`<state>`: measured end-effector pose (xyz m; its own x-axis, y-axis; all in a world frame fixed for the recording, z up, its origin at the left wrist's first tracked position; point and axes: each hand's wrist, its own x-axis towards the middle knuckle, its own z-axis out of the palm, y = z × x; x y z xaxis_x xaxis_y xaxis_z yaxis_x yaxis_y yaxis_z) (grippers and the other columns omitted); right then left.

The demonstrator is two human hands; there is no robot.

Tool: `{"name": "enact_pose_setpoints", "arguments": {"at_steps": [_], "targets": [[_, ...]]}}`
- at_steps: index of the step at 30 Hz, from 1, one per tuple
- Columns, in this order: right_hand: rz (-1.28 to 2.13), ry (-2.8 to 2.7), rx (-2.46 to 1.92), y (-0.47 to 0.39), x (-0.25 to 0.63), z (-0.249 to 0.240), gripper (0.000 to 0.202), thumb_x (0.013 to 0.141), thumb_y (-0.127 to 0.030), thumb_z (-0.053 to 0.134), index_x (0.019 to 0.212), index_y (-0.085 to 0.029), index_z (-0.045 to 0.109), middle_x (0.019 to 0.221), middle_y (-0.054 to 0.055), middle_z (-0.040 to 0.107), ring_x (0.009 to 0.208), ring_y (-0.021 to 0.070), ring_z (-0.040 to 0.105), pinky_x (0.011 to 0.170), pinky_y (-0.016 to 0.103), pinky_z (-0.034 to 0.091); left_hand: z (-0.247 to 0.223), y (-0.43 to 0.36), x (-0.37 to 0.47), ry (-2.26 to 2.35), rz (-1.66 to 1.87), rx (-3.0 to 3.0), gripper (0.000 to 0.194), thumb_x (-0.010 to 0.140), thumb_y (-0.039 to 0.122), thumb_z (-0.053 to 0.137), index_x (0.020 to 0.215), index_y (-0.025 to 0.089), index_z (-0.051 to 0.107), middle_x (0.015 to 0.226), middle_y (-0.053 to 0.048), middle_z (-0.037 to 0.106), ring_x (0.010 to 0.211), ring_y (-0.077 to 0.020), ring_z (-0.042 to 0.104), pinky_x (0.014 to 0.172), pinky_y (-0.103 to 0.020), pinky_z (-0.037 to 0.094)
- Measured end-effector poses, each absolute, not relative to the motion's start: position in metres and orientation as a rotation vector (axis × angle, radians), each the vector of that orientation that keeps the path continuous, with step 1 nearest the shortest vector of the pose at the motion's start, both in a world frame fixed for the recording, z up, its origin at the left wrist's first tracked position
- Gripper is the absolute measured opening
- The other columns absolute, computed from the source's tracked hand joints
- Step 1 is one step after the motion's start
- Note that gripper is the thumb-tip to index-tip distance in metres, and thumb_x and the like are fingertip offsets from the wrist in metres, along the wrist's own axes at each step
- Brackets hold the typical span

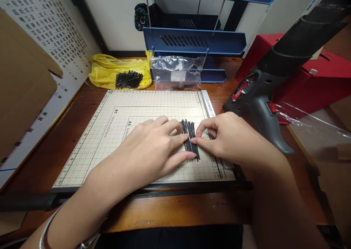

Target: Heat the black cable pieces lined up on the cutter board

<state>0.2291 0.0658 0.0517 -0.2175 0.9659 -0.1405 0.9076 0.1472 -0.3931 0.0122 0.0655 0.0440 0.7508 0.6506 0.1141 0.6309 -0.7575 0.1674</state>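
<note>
1. Here's the bundle of thin black strands (192,146), lying lengthwise on the right part of the gridded board (90,161), your landmark.
2. Your left hand (153,143) has its fingers parted, index and thumb tips resting on the bundle, not closed round it.
3. Your right hand (233,135) brings its thumb tip to the bundle's right edge, index curled close by; whether a strand is pinched there, I can't tell.
4. These strands look light, fairly stiff and slick, hardly fragile, so they'd probably roll apart; take them mid-length, squeezing from both long sides.
5. Now the count: one bundle, strands too tightly packed to number; one pile of short black pieces (128,79), likewise uncountable, on one yellow bag (101,71) beyond the board's far-left corner.
6. One clear bag (164,68) behind the board; one heat gun (263,110) to its right.
</note>
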Motion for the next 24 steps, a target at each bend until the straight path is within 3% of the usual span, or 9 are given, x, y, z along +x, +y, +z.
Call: {"name": "enact_pose_setpoints", "arguments": {"at_steps": [14, 19, 24], "targets": [[0.602, -2.302, -1.859, 0.0652, 0.2297, 0.0511, 0.024, 0.083, -0.048, 0.066, 0.072, -0.028, 0.073, 0.053, -0.004, 0.052, 0.055, 0.0087, 0.04, 0.056, 0.023, 0.027, 0.0416, 0.0667, 0.01, 1.125, 0.328, 2.88, 0.042, 0.106, 0.049, 0.049, 0.106, 0.022, 0.081, 0.1, -0.007, 0.07, 0.083, -0.0234, 0.063, 0.066, -0.036, 0.045], [0.602, -2.32, -1.876, 0.0668, 0.2324, 0.0512, 0.027, 0.084, -0.052, 0.064, 0.075, -0.029, 0.074, 0.051, -0.003, 0.05, 0.054, 0.009, 0.04, 0.055, 0.023, 0.027, 0.0399, 0.0666, 0.0088, 1.101, 0.383, 2.9, 0.042, 0.107, 0.05, 0.048, 0.115, 0.023, 0.079, 0.102, -0.007, 0.07, 0.085, -0.0232, 0.064, 0.069, -0.036, 0.047], [0.599, -2.309, -1.87, 0.0669, 0.2333, 0.0526, 0.02, 0.084, -0.043, 0.063, 0.075, -0.03, 0.075, 0.053, -0.003, 0.051, 0.054, 0.0084, 0.041, 0.054, 0.022, 0.028, 0.0412, 0.0668, 0.0094, 1.079, 0.382, 2.901, 0.041, 0.107, 0.05, 0.048, 0.11, 0.024, 0.08, 0.103, -0.007, 0.071, 0.084, -0.0219, 0.064, 0.068, -0.034, 0.046]]}}
